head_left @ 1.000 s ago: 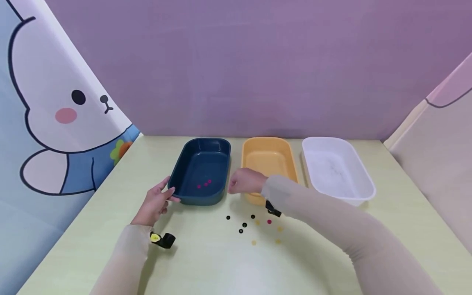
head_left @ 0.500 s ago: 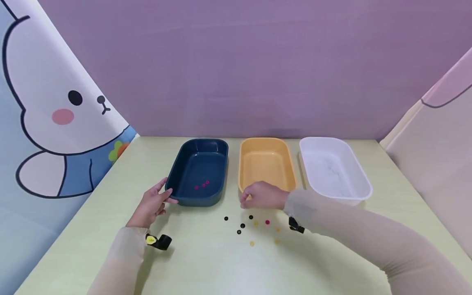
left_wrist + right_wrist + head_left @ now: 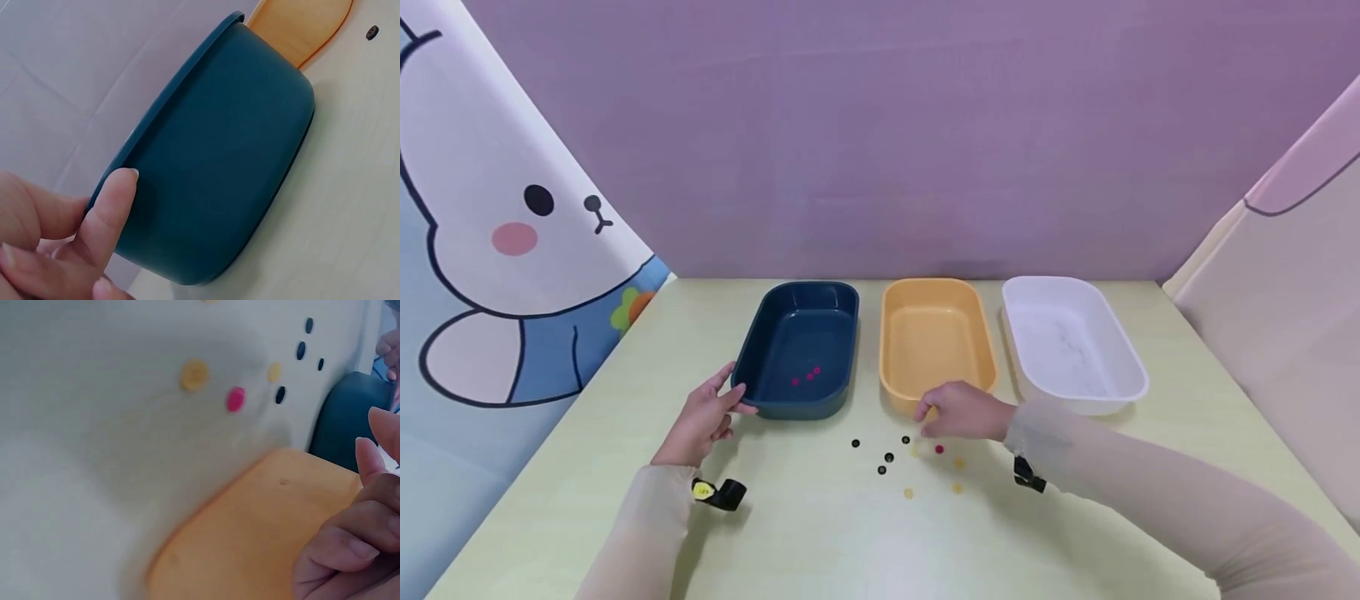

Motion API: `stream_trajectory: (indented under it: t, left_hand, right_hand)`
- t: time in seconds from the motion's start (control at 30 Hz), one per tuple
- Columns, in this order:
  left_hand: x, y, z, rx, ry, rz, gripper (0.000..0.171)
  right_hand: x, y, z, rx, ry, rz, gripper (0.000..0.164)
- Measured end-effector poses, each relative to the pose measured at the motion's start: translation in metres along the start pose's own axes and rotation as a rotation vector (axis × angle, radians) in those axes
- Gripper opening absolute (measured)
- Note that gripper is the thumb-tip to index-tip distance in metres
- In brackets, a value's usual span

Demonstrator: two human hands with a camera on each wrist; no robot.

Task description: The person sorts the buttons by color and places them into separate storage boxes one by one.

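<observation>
My left hand [image 3: 700,421] pinches the near left corner of the dark blue tray [image 3: 797,410], with thumb and a finger at its rim in the left wrist view. Three pink buttons [image 3: 809,377] lie inside that tray. My right hand [image 3: 962,410] hovers by the near end of the orange tray [image 3: 938,342], thumb and forefinger apart, holding nothing. On the table below it are one pink button [image 3: 939,449], several black buttons [image 3: 889,457] and several yellow buttons [image 3: 957,488]. The right wrist view shows the pink button [image 3: 235,399] beside a yellow one.
A white tray [image 3: 1067,342] stands right of the orange one, all three in a row at the back of the pale table [image 3: 820,542]. Behind them rises a purple cloth [image 3: 917,142]. A cartoon-printed cloth [image 3: 467,250] borders the left side.
My right hand has moved right and towards me, from between the blue and orange trays to above the loose buttons, and its fingers have parted. The left hand keeps its hold on the blue tray.
</observation>
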State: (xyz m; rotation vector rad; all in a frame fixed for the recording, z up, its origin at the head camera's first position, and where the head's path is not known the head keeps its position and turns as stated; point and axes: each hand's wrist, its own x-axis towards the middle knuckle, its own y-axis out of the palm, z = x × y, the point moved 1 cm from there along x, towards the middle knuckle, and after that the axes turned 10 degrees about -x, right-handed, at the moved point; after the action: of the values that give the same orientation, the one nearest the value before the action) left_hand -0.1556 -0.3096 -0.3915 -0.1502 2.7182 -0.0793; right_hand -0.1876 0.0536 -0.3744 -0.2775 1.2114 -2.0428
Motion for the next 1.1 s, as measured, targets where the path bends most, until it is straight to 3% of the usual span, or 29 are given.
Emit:
stream_trajectory:
  t: [0.47,0.77,1.1]
  left_hand:
    - [-0.001,0.002,0.002,-0.035,-0.003,-0.021,0.062]
    - [0.0,0.004,0.002,-0.032,0.016,-0.024,0.063]
    - [0.001,0.006,0.0,-0.042,0.016,-0.028,0.061]
  right_hand:
    - [-0.01,0.026,-0.02,0.017,0.03,-0.04,0.014]
    - [-0.014,0.036,-0.021,0.067,0.214,-0.009,0.021]
    - [-0.013,0.035,-0.023,0.077,0.176,0.001,0.022]
